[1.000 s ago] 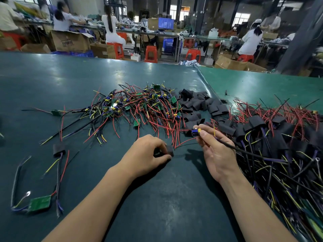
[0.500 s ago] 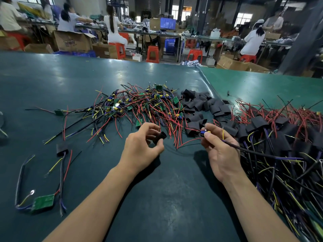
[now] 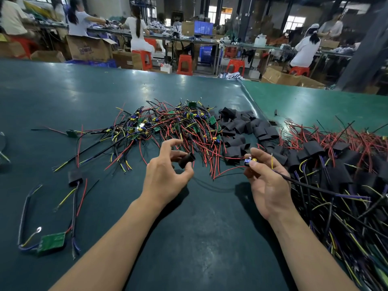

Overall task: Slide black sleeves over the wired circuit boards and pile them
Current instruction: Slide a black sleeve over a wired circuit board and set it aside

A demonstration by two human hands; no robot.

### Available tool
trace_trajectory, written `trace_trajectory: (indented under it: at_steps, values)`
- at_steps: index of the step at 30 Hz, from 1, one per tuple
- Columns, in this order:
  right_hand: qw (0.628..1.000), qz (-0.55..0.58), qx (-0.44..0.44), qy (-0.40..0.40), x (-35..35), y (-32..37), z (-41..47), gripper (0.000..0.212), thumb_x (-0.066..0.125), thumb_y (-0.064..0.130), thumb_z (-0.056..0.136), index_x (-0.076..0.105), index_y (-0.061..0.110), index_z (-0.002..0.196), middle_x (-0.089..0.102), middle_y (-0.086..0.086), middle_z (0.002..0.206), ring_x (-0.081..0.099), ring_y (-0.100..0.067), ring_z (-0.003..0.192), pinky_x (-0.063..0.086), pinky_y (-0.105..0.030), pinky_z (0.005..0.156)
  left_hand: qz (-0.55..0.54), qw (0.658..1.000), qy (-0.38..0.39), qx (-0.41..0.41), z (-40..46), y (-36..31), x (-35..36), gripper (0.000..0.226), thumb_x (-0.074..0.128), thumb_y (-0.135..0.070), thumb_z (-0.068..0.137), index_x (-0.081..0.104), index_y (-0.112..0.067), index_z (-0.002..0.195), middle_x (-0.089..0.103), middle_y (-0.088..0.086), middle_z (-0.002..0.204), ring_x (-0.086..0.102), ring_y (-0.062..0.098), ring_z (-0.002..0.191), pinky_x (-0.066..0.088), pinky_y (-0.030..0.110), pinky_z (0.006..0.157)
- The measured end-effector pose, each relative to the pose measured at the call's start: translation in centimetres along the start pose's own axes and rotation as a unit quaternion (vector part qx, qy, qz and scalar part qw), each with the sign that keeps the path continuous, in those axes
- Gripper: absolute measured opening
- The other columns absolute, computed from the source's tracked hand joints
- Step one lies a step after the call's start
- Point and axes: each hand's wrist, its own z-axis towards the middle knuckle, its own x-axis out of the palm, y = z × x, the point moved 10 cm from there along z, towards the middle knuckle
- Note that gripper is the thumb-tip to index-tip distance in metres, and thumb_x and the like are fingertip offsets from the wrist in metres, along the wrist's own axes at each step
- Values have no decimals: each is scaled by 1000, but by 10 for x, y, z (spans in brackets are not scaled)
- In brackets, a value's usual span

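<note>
My left hand (image 3: 165,175) pinches a short black sleeve (image 3: 186,160) between thumb and fingers, lifted off the table with its open end facing right. My right hand (image 3: 265,181) pinches a wired circuit board (image 3: 249,161) by its blue and yellow parts; its black cable trails off to the right. The two are a hand's width apart. Behind them lies a tangle of bare wired boards (image 3: 176,127), beside it a heap of loose black sleeves (image 3: 241,127). On the right spreads a big pile of sleeved boards (image 3: 340,171).
The work lies on a dark green table (image 3: 199,238). At the left lie a green board with wires (image 3: 52,241), a lone sleeved board (image 3: 74,177) and a stray board (image 3: 71,133). Beyond the table's far edge, people sit at benches with red stools and cardboard boxes.
My left hand has lifted the black sleeve off the table and turned it toward the right hand. The right hand keeps hold of the board, raised slightly.
</note>
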Motion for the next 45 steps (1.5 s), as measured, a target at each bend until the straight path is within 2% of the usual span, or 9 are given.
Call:
trace_trajectory:
  at_steps: [7,19,27,30,33,35,39,43,45]
  values:
    - [1000,-17,11,17,3,-5,-1,33,47,-16,88,67,8,99,71,-1,81,66,-9,76,47,-19,64,-3,999,-44,-6,2,3,-11,50,77,-15,78,51,-21,121,71,-12,95,69,8,86,56,40,78]
    - [999,-16,37,3,2,-10,-3,31,47,-15,87,67,7,95,69,-5,79,64,-10,73,42,-23,66,-17,999,-46,-1,3,5,-10,51,77,-13,78,51,-22,121,70,-11,96,67,4,87,54,37,75]
    - [999,-34,43,1,-2,-13,0,31,48,-14,86,69,8,93,69,-5,79,64,-9,72,45,-20,62,-17,998,-51,15,4,3,-12,51,77,-16,79,50,-24,121,69,-13,98,67,3,88,54,35,71]
    - [998,-45,48,2,-2,-14,0,32,48,-15,85,68,8,92,70,-4,78,63,-9,71,45,-17,59,4,998,-28,54,4,-3,-8,52,78,-14,77,51,-23,122,69,-13,100,63,-2,89,51,29,72]
    - [998,-36,49,4,-2,-14,1,32,49,-16,84,67,7,94,72,-5,80,65,-10,72,47,-16,58,45,992,33,115,0,-15,4,53,77,-15,76,55,-21,123,70,-13,103,53,-9,86,46,25,79]
    - [999,-24,47,9,-2,-12,1,30,51,-16,85,67,7,95,74,-7,82,67,-12,73,50,-16,60,62,983,69,160,-4,-26,11,50,77,-15,75,58,-18,122,71,-12,104,56,-7,90,44,29,85]
    - [998,-60,13,29,4,-8,-2,24,61,-12,83,69,8,91,74,-10,94,67,-17,85,52,-22,70,128,956,109,240,-10,-44,20,44,78,-20,75,63,-16,117,73,-11,102,67,9,93,41,38,90]
    - [998,-52,-30,-14,-2,1,-1,23,64,-11,82,69,10,88,74,-7,89,68,-15,79,53,-23,70,117,961,111,226,-10,-46,19,41,77,-22,76,65,-16,114,73,-10,97,68,14,92,41,39,94]
    - [999,-36,-19,0,1,-1,-1,19,68,-6,77,70,9,89,75,-7,87,70,-16,78,54,-23,69,102,965,100,220,-10,-49,16,39,76,-23,75,66,-15,113,73,-9,97,68,14,90,42,39,93]
